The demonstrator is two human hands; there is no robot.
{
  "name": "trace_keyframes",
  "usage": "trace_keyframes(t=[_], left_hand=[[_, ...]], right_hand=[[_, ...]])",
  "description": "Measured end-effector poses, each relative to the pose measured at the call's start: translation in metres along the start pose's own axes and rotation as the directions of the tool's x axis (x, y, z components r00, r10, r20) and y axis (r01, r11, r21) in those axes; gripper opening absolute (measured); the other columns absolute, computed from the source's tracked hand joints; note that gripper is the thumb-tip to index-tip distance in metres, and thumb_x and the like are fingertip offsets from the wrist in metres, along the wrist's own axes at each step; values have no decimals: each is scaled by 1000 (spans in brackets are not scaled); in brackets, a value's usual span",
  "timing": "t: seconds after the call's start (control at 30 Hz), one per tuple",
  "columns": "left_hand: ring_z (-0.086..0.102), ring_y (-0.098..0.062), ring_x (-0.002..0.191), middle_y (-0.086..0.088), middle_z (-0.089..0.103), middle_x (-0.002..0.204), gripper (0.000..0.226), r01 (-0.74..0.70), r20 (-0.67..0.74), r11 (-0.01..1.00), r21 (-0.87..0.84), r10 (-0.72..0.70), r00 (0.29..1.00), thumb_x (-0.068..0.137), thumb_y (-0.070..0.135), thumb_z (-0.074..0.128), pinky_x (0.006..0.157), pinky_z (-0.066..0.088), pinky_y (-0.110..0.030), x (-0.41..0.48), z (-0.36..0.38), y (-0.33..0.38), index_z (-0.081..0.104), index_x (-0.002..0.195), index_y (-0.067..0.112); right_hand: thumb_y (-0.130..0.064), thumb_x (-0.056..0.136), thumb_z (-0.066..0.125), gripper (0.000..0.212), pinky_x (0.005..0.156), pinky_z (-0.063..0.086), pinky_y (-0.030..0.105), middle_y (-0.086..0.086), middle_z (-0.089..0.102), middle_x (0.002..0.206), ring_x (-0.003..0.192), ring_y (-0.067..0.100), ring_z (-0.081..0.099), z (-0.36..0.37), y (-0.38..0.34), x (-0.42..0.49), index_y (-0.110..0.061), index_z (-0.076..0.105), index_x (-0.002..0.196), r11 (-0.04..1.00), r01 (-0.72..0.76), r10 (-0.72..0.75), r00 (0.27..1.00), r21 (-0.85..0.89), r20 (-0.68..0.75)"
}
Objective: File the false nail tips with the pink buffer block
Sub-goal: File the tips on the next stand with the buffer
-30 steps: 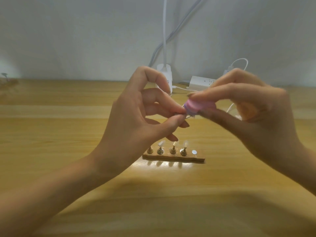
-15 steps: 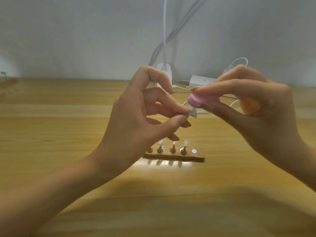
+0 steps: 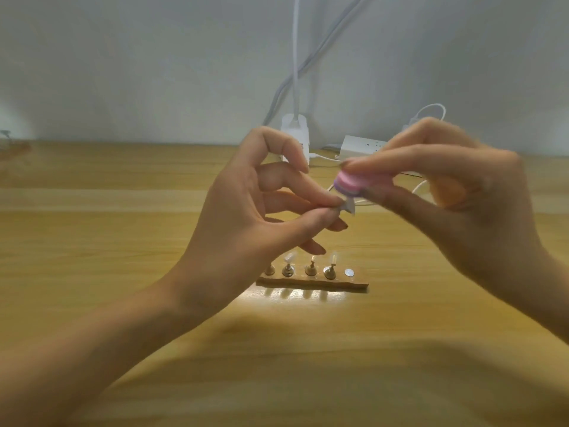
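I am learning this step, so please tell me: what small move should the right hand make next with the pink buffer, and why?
Probably a short stroke of the pink buffer block across the nail tip. The right hand holds the block just above the tip, which the left hand pinches; they seem to touch or nearly so.

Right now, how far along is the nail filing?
Done: none verifiably; the finish is too small to judge. In hand: the left hand pinches one nail tip under the pink buffer block gripped by the right hand. Left: at least three mounted tips stand on the wooden holder, whose right-end spot is bare.
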State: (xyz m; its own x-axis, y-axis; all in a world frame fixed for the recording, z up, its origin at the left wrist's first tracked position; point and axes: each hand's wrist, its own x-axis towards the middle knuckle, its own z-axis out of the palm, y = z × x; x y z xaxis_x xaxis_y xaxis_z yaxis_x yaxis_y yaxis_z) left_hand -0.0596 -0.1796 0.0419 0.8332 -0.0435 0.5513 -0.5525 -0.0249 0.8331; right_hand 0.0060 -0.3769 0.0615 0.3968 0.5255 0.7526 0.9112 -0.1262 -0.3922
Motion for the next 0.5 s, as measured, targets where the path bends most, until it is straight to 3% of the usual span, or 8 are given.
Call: trace_keyframes(t=[0.17, 0.37, 0.5], left_hand=[[75, -17, 74, -4, 74, 78, 41, 17, 19, 1000, 17, -17, 1000, 77, 6, 79, 52, 58, -27, -2, 3, -1, 48, 103, 15], [77, -28, 77, -6, 77, 81, 50, 53, 8, 998, 13, -54, 999, 77, 3, 82, 47, 53, -24, 3, 0, 3, 52, 115, 18], [77, -27, 77, -9, 76, 79, 51, 85, 12, 996, -23, -85, 996, 78, 0, 78, 45, 52, -25, 1, 1, 3, 50, 118, 13]], right_hand=[[-20, 90, 70, 21, 77, 51, 32, 9, 65, 93, 88, 22, 65, 8, -8, -6, -22, 68, 111, 998, 52, -54, 996, 38, 66], [-13, 89, 73, 26, 79, 44, 23, 15, 62, 92, 86, 18, 61, -1, 0, 1, -15, 67, 114, 1000, -6, 6, 1000, 25, 1], [-17, 91, 71, 24, 79, 45, 21, 12, 61, 90, 85, 15, 61, 2, -3, -2, -18, 65, 114, 999, 52, -52, 998, -13, 19]])
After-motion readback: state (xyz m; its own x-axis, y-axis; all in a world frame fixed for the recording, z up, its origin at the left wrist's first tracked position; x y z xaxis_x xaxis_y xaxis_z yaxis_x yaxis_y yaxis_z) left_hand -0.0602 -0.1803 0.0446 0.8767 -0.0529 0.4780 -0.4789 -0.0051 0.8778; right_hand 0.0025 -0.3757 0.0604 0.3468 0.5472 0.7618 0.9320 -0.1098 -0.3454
